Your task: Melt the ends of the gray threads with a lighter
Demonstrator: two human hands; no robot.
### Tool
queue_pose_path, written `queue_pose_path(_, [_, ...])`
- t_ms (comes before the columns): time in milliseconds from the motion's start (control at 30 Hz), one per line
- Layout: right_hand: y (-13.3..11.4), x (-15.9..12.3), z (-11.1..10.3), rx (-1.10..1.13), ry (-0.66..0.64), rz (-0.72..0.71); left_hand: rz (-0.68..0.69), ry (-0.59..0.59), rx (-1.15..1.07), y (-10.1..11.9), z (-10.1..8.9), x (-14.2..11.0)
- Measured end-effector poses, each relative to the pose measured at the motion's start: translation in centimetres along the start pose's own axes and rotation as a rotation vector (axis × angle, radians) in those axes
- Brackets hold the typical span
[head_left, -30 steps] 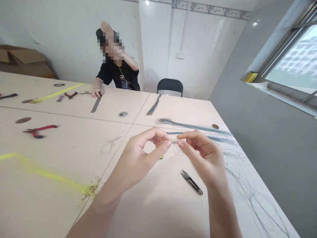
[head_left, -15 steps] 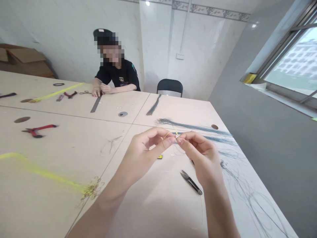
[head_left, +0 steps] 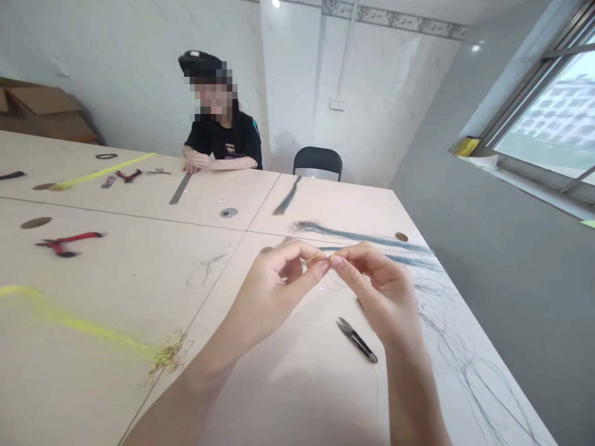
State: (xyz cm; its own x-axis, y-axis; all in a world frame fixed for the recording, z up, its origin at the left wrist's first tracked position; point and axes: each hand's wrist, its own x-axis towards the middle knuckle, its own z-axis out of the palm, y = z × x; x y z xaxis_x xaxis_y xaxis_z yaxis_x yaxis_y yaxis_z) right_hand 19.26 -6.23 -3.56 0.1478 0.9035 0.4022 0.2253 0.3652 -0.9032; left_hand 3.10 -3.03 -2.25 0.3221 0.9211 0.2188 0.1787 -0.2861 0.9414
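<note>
My left hand (head_left: 283, 279) and my right hand (head_left: 372, 279) meet fingertip to fingertip above the table. Both are closed in a pinch. A thin yellow line (head_left: 312, 257) runs from the left fingers to the point where the hands touch; its end is hidden between the fingertips. Thread snips (head_left: 357, 341) lie on the table below, between my forearms. Bundles of dark blue-green line (head_left: 362, 236) stretch behind my hands toward the right. At the left, a bundle of bright yellow line (head_left: 88, 323) ends in a cluster of gold-coloured hooks (head_left: 168, 356).
Red-handled pliers (head_left: 69, 243) lie at left; a second pair (head_left: 129, 176) is farther back beside scissors (head_left: 158, 171). Across the table sits a person (head_left: 223, 139) with hands by a grey ruler (head_left: 181, 189). A black chair (head_left: 318, 162) stands behind the table.
My fingertips have come closer together, and the small yellow piece that stuck up between them is now mostly covered. The person opposite has drawn their hands together slightly to the right.
</note>
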Motion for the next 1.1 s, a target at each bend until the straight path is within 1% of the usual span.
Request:
queue_pose_path(167, [0.1,0.1,-0.1,0.020,-0.061,0.000,0.012,-0.012,0.013,-0.1,0.0,0.2])
queue_pose_path(267, [0.1,0.2,-0.5,0.029,-0.088,0.044,0.006,0.004,0.002,-0.2,-0.4,0.3])
queue_pose_path(333, [0.6,0.5,-0.4,0.026,-0.073,0.067,-0.004,0.052,-0.001,-0.3,-1.0,0.4])
queue_pose_path(367, [1.1,0.7,-0.1,0.014,-0.072,0.063,-0.005,0.100,0.003,-0.3,-1.4,0.4])
queue_pose_path(433, [2.8,1.2,1.1,-0.070,-0.134,0.048,-0.004,0.234,0.006,-0.3,-2.3,0.5])
queue_pose_path(467, [3.9,1.4,2.1,-0.152,-0.205,0.045,-0.001,0.306,-0.002,-0.3,-2.8,0.5])
queue_pose_path(533, [6.4,1.5,4.6,-0.423,-0.402,0.097,0.010,0.422,-0.037,-0.2,-3.7,0.5])
queue_pose_path(567, [7.7,1.3,5.9,-0.565,-0.492,0.117,0.017,0.457,-0.056,-0.1,-4.1,0.5])
queue_pose_path(600, [8.9,1.0,7.1,-0.674,-0.547,0.143,0.020,0.475,-0.069,0.0,-4.5,0.4])
queue_pose_path(667, [10.9,0.3,9.1,-0.741,-0.590,0.172,0.028,0.499,-0.075,0.2,-5.1,0.2])
queue_pose_path(700, [11.7,0.0,9.8,-0.746,-0.591,0.181,0.032,0.517,-0.070,0.4,-5.4,0.1])
queue_pose_path(733, [12.3,-0.3,10.2,-0.738,-0.585,0.185,0.044,0.551,-0.063,0.5,-5.6,0.0])
queue_pose_path(800, [13.0,-0.5,10.4,-0.707,-0.565,0.186,0.076,0.643,-0.048,0.6,-6.0,-0.3])
queue_pose_path(867, [13.1,-0.1,9.8,-0.637,-0.548,0.184,0.096,0.704,-0.039,0.7,-6.1,-0.3])
queue_pose_path(900, [12.8,0.3,9.3,-0.601,-0.543,0.182,0.099,0.716,-0.040,0.7,-6.1,-0.3])
queue_pose_path(933, [12.2,0.7,8.7,-0.541,-0.531,0.180,0.095,0.713,-0.041,0.7,-6.0,-0.3])
queue_pose_path(1000, [10.2,1.5,7.3,-0.333,-0.486,0.173,0.080,0.684,-0.048,0.6,-5.4,-0.1])
queue_pose_path(1067, [7.3,2.2,5.9,0.023,-0.399,0.158,0.064,0.626,-0.041,0.5,-4.6,0.0])
queue_pose_path(1100, [5.7,2.4,5.3,0.163,-0.369,0.152,0.059,0.590,-0.027,0.5,-4.1,0.0])
